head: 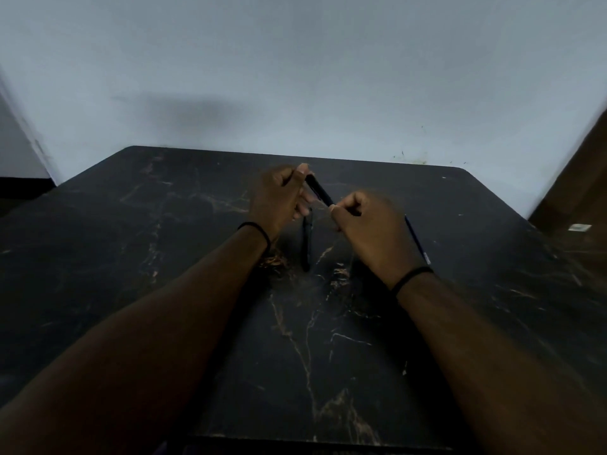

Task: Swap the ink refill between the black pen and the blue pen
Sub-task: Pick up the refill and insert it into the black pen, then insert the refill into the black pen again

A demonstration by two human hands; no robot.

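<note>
Now gripping a dark pen at both ends above the table: left hand far end, right hand near end, fingers curled. Second pen below, refill right. Risk: pulling apart sharply, dropping small parts onto dark marble.

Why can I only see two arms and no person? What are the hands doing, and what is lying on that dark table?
The camera sits on the person's head and looks down, so you see only their arms, as if through their own eyes. There is no machine, just two bare hands. The left hand and the right hand both grip one black pen, one at each end, above the dark marbled table. Another dark pen lies on the table between the hands. A thin ink refill lies just right of the right hand. Each wrist wears a black band. The picture is blurry, so I cannot tell whether the held pen is coming apart.
</note>
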